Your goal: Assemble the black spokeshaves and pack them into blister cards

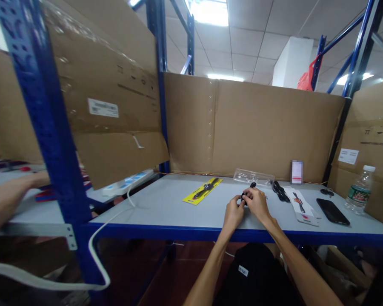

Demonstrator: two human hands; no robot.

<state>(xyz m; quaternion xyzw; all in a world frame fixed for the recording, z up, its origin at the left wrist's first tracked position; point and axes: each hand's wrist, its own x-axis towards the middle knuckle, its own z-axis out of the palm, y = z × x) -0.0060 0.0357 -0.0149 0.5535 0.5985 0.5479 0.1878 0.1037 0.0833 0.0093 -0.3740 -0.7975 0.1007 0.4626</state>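
Note:
Both hands meet over the grey table point(166, 212), near its front edge. My left hand point(234, 211) has its fingers closed round a small black object point(252, 185), whose tip sticks up past the fingers. My right hand point(257, 203) pinches the same object from the other side; most of it is hidden by the fingers. A yellow card point(191, 198) with a black tool on it lies to the left. Just behind the hands is a clear plastic blister shell point(253, 176). Black packaged items point(280, 192) and a white card point(301, 208) lie to the right.
A dark phone point(332, 211) and a water bottle point(360, 191) are at the right. Another phone point(296, 172) stands upright at the back. Cardboard walls point(274, 127) enclose the table. At far left, another person's arm point(9, 199) reaches over a neighbouring table, beside a white cable point(97, 250).

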